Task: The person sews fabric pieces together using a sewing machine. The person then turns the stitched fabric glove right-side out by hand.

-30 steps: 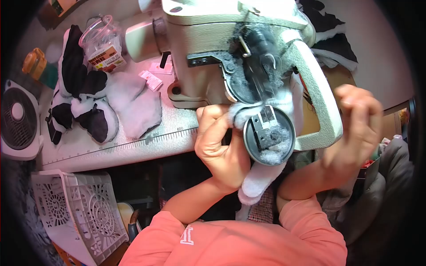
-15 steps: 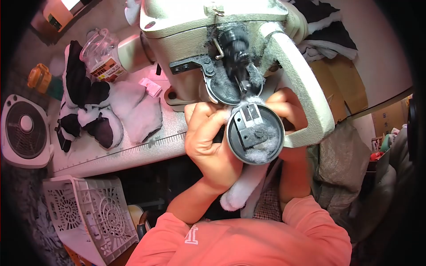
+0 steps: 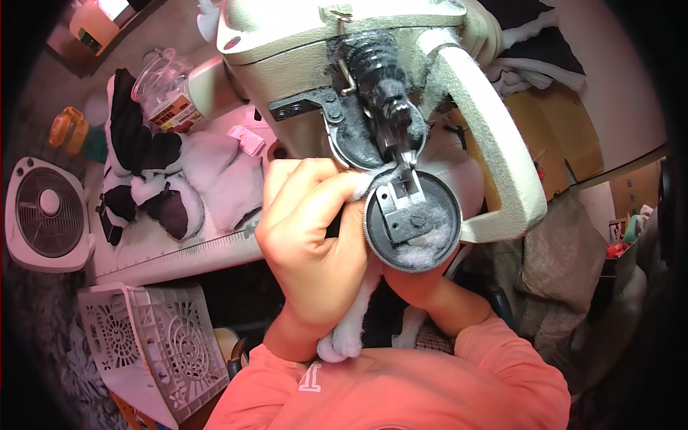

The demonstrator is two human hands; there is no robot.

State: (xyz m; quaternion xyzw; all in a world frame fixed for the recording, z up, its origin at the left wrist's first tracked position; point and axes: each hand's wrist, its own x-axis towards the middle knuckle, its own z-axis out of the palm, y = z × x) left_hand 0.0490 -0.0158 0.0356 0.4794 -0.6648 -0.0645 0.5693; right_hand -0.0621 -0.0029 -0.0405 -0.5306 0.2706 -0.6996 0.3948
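At the middle of the frame, the left hand (image 3: 308, 236) pinches white fur (image 3: 352, 315) against the left edge of a toothed disc (image 3: 413, 222), fingers curled. Hand and disc hide much of the fur; below them it hangs toward the lower centre, two rounded ends showing near the sleeve. Most of the right hand (image 3: 414, 283) is behind the disc, so whether it is open or closed cannot be told. The top edge cuts off the machine (image 3: 287, 79), and lint blurs its black parts. Toward the upper left, on the counter (image 3: 193, 254), are one jar (image 3: 168, 100), partly covered by the machine, one pink packet (image 3: 247, 140) and a pile (image 3: 125, 136) of dark, fur-edged pieces, too overlapped to count. One fan (image 3: 49, 215) stands at the left, one crate (image 3: 154, 344) at the lower left.
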